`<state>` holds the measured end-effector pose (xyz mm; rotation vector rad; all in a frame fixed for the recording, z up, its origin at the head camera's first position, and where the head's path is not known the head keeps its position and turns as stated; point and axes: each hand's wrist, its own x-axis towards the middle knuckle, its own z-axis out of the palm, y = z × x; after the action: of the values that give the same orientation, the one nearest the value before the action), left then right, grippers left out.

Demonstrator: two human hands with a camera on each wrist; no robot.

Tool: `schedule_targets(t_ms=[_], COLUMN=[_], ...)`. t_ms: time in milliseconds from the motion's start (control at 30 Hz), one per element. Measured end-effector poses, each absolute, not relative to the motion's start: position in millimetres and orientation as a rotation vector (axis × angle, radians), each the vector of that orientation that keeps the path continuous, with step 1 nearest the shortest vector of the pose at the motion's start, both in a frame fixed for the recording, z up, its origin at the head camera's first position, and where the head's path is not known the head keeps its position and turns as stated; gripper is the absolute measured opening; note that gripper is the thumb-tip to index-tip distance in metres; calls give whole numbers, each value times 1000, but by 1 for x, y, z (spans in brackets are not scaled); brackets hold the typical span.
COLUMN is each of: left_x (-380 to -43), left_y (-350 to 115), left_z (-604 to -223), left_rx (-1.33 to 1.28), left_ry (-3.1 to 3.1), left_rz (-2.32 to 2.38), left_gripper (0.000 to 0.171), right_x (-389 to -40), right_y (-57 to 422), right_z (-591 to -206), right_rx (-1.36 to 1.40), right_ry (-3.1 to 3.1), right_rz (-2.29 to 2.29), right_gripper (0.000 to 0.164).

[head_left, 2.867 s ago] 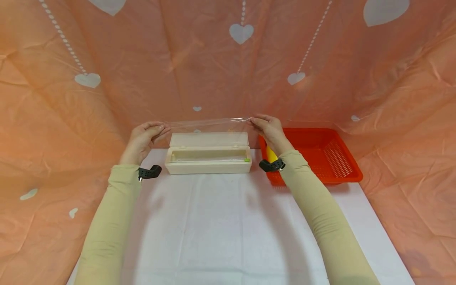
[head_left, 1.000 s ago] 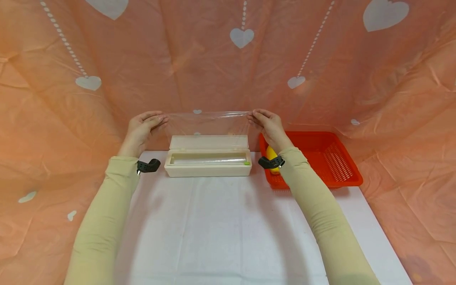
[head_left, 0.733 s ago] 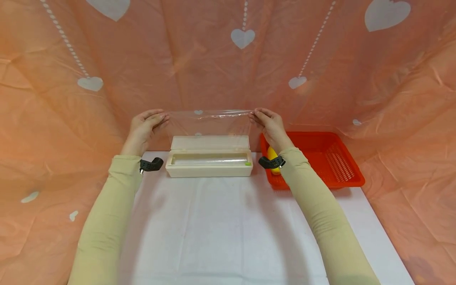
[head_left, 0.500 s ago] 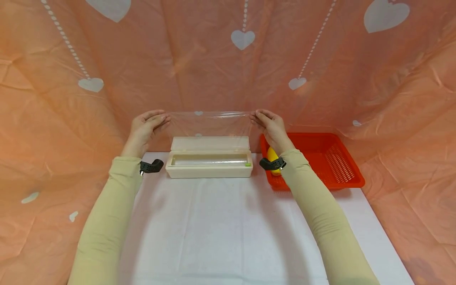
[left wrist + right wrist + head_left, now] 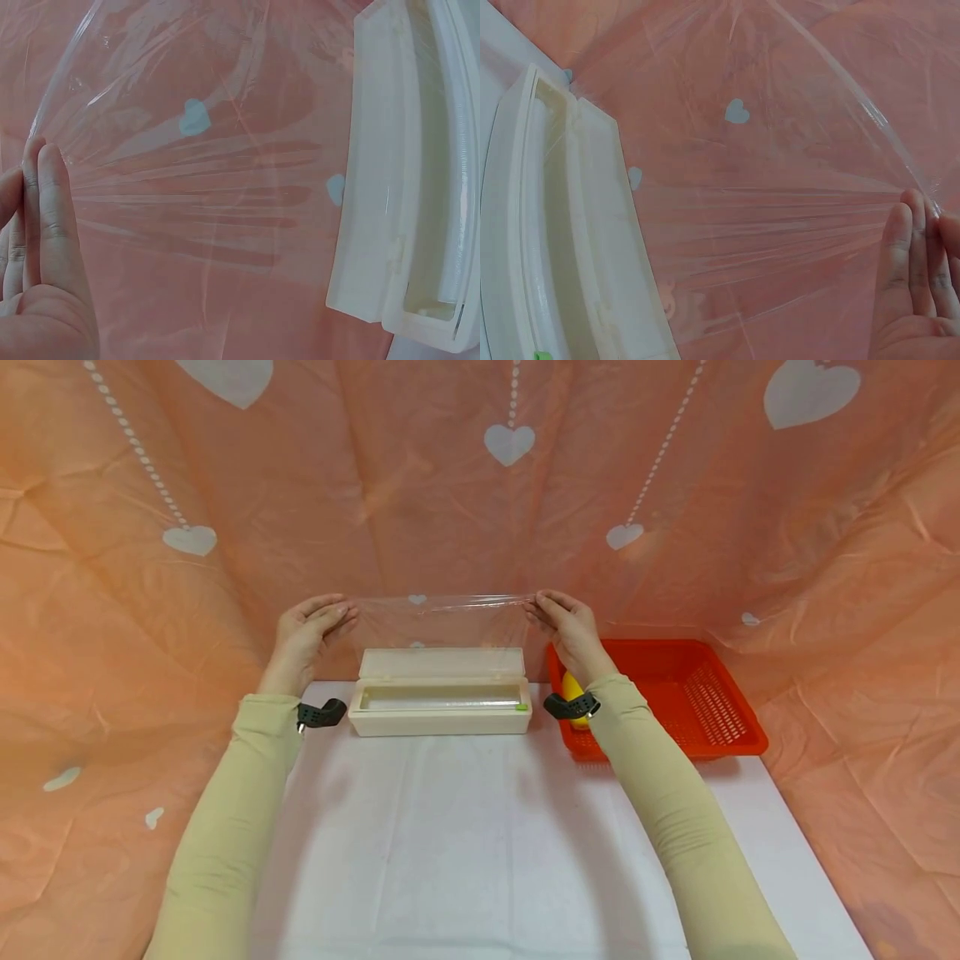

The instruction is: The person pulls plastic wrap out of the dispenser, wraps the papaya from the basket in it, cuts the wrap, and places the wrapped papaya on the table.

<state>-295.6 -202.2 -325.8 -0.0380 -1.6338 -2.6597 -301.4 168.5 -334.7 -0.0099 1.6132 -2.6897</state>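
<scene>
A sheet of clear plastic wrap (image 5: 442,620) stretches between both hands, beyond a cream wrap dispenser (image 5: 440,723) on the table. My left hand (image 5: 303,635) pinches its upper left corner between thumb and fingers. At the upper right corner, my right hand (image 5: 566,628) pinches it the same way. The dispenser's lid (image 5: 441,662) is tipped back, and a roll of wrap (image 5: 536,217) shows inside. A small green slider (image 5: 522,707) sits at the front right of the box. Creases in the wrap fan out from the fingertips in both wrist views.
Right of the dispenser stands a red plastic basket (image 5: 675,693), partly behind the right forearm. A yellow object (image 5: 574,692) lies in its left end. A white cloth (image 5: 450,843) covers the table, with an orange heart-patterned curtain (image 5: 442,510) behind.
Since the earliest frame both hands have risen slightly, and more wrap stands up above the open lid. Over the last half second the hands and wrap have hardly moved.
</scene>
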Motion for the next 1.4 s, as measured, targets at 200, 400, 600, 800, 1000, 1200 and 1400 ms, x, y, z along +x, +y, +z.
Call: schedule_targets(t_ms=[200, 400, 600, 800, 1000, 1200, 1400], left_x=[-297, -299, -299, -299, -296, -293, -293], left_y=[-200, -196, -192, -192, -192, -192, -193], left_z=[-324, -320, -316, -314, -313, -312, -315], left_rx=[-44, -57, -51, -74, -69, -63, -56], left_ry=[-1576, -1525, -1462, -1438, -1415, -1375, -1381], left_rz=[-2698, -2717, -2748, -2757, -2771, -2793, -2781], left_gripper=[39, 35, 40, 41, 38, 36, 28], right_x=[-302, -301, -299, -298, -296, -296, -297], right_y=[170, 172, 172, 172, 171, 170, 168], right_z=[-335, -333, -333, -334, -333, -332, -333], right_rx=[-22, -54, -49, -77, -91, -100, -127], right_ry=[1594, 1581, 1564, 1587, 1603, 1571, 1578], right_rz=[-2699, -2715, -2756, -2780, -2782, -2815, -2818], right_gripper=[43, 42, 32, 26, 36, 36, 28])
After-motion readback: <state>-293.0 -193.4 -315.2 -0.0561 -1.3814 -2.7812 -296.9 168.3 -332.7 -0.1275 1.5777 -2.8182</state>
